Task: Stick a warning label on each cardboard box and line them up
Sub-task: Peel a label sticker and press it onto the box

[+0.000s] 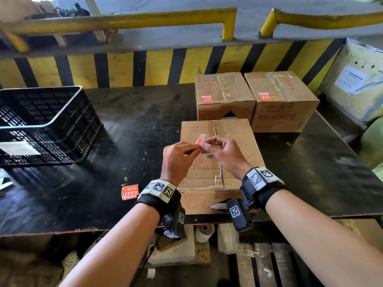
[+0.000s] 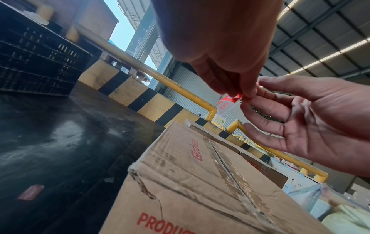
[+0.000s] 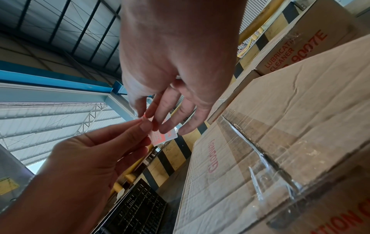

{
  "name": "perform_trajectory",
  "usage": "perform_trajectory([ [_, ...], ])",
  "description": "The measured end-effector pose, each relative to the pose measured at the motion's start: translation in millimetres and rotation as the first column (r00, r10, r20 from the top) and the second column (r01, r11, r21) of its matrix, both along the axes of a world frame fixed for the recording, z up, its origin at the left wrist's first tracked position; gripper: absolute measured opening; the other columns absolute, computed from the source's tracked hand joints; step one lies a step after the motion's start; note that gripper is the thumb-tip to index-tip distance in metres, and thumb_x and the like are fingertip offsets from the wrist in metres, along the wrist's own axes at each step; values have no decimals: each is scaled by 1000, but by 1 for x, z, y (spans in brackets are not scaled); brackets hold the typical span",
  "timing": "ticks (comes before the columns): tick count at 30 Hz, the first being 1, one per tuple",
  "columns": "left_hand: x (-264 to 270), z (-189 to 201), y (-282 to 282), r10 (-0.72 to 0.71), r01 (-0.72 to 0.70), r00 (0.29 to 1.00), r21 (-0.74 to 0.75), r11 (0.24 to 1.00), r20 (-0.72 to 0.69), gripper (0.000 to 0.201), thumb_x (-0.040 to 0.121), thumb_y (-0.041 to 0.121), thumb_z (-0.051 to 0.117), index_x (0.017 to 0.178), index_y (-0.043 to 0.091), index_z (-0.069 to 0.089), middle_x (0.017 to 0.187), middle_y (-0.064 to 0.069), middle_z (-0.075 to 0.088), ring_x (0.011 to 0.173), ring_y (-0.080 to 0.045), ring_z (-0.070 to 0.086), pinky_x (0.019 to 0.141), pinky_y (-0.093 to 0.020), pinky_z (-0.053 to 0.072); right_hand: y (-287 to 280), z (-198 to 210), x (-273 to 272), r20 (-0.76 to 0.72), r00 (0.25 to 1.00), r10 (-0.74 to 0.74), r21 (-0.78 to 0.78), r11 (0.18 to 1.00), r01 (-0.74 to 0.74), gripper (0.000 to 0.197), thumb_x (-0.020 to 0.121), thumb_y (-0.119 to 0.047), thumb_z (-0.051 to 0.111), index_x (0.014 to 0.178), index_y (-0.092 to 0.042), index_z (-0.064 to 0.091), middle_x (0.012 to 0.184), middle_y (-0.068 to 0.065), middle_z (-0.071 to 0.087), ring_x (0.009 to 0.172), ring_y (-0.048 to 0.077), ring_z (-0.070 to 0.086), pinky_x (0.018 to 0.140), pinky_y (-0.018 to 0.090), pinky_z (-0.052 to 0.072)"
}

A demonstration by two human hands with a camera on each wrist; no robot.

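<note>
Head view, near first: spare red labels (image 1: 130, 192) lie on the black table (image 1: 103, 204) just left of the left wrist. Both hands meet over the near cardboard box (image 1: 238, 141), above its taped centre seam. Left hand (image 1: 176, 159) and right hand (image 1: 224, 153) each pinch the same small warning label (image 1: 201, 139) between thumb and fingertips; the other fingers hang loosely curled and hold nothing. The label sticks up and away from the pinch, long axis tilted toward the far side, clear of the box top.

Key relation: the bare box top lies straight below the pinch, so the coming move is probably a short drop down. Neither hand is clearly nearer; the label sits between them, slightly to the right hand's side.

Left wrist view shows the label (image 2: 227, 103) curled, part red and part pale; looks like backing being peeled, but I can't tell which layer either hand has. Right wrist view: label (image 3: 163, 137) half covered by fingers, print unreadable.

Far: two boxes side by side against the striped barrier, the left far box (image 1: 224, 95) and the right far box (image 1: 279, 100), each already with a red label on top. Black crate (image 1: 41, 121) far left, contents unclear.
</note>
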State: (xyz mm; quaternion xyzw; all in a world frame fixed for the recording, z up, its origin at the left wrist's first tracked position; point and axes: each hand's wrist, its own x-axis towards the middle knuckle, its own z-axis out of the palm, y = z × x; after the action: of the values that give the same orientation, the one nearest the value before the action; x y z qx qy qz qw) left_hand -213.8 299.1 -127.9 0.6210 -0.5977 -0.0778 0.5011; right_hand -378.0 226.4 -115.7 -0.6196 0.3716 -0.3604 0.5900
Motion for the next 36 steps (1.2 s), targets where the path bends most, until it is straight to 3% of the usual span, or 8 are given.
perform_trajectory([
  [8,2,0,0,1,0,1000,17,1000,-22,17,87,22,83,104,18,83,92,6,80,79,-4,74,74,-25,63,-1,0,-2,15,999,29,42,999,-30,17,96,-20,73,108,-8,73,103,11,80,101,21,77,96,45,60],
  [12,4,1,-1,-1,4,998,38,999,-61,17,87,20,84,104,18,84,92,7,80,80,-4,75,78,-30,64,-2,0,-5,33,999,33,50,998,-35,17,98,-17,69,110,-5,73,105,11,80,103,22,77,97,46,59],
  [18,3,1,-1,-5,7,998,40,999,-61,17,87,21,84,103,18,84,90,6,80,78,-7,75,76,-31,63,-2,1,-5,24,999,24,41,999,-25,14,95,-18,74,106,-9,76,105,13,79,104,24,76,98,49,58],
  [23,1,2,0,-12,13,999,-12,1000,51,17,87,22,83,103,16,84,91,4,80,75,-4,73,72,-26,62,-2,2,-4,-12,1000,-17,8,1000,17,17,91,-20,79,103,-9,78,102,10,80,101,23,77,96,50,60],
  [29,0,-1,2,-15,28,982,-67,997,190,14,88,18,82,101,12,84,94,0,80,77,-9,74,73,-29,64,-4,3,0,-121,989,-82,-86,994,72,13,84,-25,83,92,-16,81,94,1,81,92,18,78,92,46,62],
  [36,0,-2,1,-8,27,970,-73,997,241,13,89,18,83,100,12,84,95,-2,80,76,-12,74,72,-31,64,-3,7,2,-128,989,-69,-59,996,62,10,86,-22,81,92,-14,80,91,4,81,85,19,79,93,44,61],
])
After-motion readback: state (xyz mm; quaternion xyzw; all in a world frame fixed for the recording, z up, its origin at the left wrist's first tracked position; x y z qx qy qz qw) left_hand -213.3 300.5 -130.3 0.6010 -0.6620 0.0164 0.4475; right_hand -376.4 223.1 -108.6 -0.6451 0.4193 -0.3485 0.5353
